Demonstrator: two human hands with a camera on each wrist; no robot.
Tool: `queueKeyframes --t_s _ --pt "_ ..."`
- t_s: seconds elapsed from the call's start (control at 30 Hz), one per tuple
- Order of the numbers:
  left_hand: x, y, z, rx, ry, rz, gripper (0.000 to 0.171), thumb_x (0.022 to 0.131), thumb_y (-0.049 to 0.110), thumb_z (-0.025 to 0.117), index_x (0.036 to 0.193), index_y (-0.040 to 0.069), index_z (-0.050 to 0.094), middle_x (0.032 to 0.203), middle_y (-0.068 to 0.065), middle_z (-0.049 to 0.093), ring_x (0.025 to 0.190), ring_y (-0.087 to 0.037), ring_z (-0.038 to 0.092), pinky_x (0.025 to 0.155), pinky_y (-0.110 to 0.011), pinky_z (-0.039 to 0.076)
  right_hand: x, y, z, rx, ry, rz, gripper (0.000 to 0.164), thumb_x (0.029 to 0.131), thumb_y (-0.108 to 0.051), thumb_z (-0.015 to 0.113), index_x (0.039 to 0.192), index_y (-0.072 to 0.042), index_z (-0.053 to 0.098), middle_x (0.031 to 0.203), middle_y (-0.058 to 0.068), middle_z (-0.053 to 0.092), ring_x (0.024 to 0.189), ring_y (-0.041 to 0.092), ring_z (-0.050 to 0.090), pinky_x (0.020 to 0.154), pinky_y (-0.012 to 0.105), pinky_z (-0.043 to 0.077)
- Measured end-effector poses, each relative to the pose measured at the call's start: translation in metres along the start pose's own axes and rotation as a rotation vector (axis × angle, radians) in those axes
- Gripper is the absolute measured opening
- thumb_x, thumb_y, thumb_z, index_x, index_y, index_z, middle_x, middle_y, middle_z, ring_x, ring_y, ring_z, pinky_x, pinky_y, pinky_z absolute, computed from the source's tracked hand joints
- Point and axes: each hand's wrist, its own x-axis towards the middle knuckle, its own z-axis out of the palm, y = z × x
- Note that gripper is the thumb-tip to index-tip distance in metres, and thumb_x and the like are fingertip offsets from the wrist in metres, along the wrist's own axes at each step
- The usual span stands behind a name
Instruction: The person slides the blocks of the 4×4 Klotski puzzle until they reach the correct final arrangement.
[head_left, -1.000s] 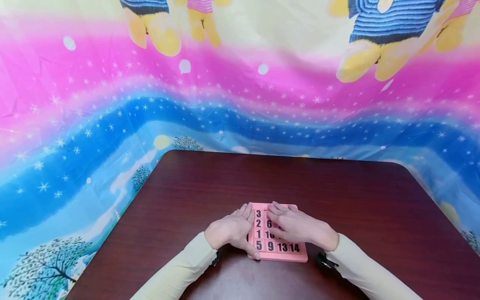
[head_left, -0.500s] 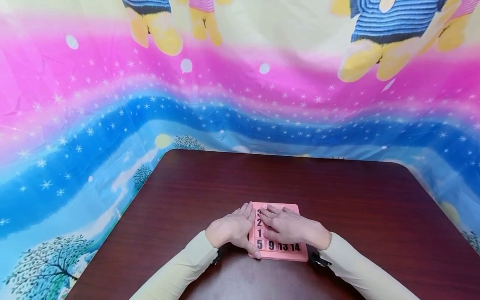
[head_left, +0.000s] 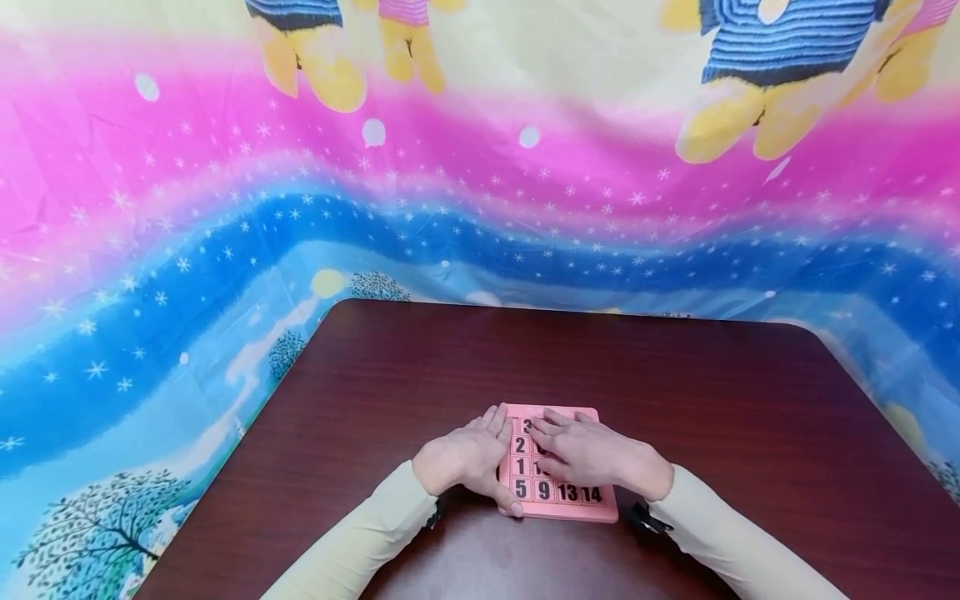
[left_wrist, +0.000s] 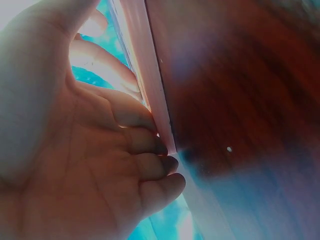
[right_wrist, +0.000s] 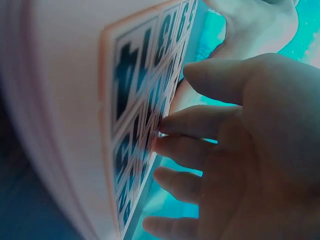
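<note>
A pink sliding number puzzle (head_left: 555, 511) lies flat on the table, its bottom row reading 5, 9, 13, 14. Along its left side rests my left hand (head_left: 465, 458), fingers extended and thumb at the near left corner. The left wrist view has those fingertips against the puzzle's side edge (left_wrist: 157, 90). My right hand (head_left: 596, 452) reaches over from the right, fingers spread, fingertips at the tile marked 3 (head_left: 527, 426) in the far row. A narrow gap shows left of that tile. Several tiles are hidden beneath this hand. In the right wrist view its fingertips (right_wrist: 165, 125) meet the numbered face.
The dark brown wooden table (head_left: 420, 358) extends around the puzzle on all sides. Behind it hangs a colourful cloth backdrop (head_left: 480, 200) with snowflakes and bears. A black wrist strap (head_left: 651, 518) shows below the right sleeve.
My right hand slid left across the far row, then back right. The tile marked 3 has shifted right, leaving a gap at its left. My left hand stays at the puzzle's left side.
</note>
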Motion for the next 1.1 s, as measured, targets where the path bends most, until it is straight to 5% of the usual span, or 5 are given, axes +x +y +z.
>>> queueKeyframes --t_s 0.4,0.8,1.1 --pt "-0.002 0.000 0.000 0.010 0.016 0.010 0.130 0.065 0.079 0.070 0.155 0.000 0.020 0.165 -0.019 0.010 0.153 -0.028 0.014 0.125 -0.035 0.022 -0.017 0.012 -0.002 0.035 -0.012 0.046 0.053 0.099 -0.039 0.054 0.145 -0.013 0.049 0.156 0.006 0.041 0.149 0.030 0.028 0.116 0.065 0.026" --pt "-0.001 0.000 -0.002 0.008 0.013 0.013 0.129 0.066 0.079 0.069 0.155 0.000 0.021 0.164 -0.019 0.010 0.153 -0.028 0.014 0.124 -0.035 0.023 -0.016 -0.015 0.003 -0.008 0.022 -0.111 0.057 0.098 -0.042 0.053 0.146 -0.010 0.048 0.155 0.009 0.042 0.148 0.032 0.031 0.113 0.065 0.031" --pt "0.001 0.000 -0.001 0.023 0.013 0.015 0.129 0.066 0.079 0.069 0.155 -0.001 0.020 0.164 -0.020 0.010 0.153 -0.029 0.013 0.124 -0.035 0.023 -0.013 -0.021 0.002 0.014 -0.008 -0.085 0.057 0.098 -0.043 0.053 0.145 -0.012 0.049 0.154 0.006 0.043 0.149 0.030 0.030 0.116 0.063 0.029"
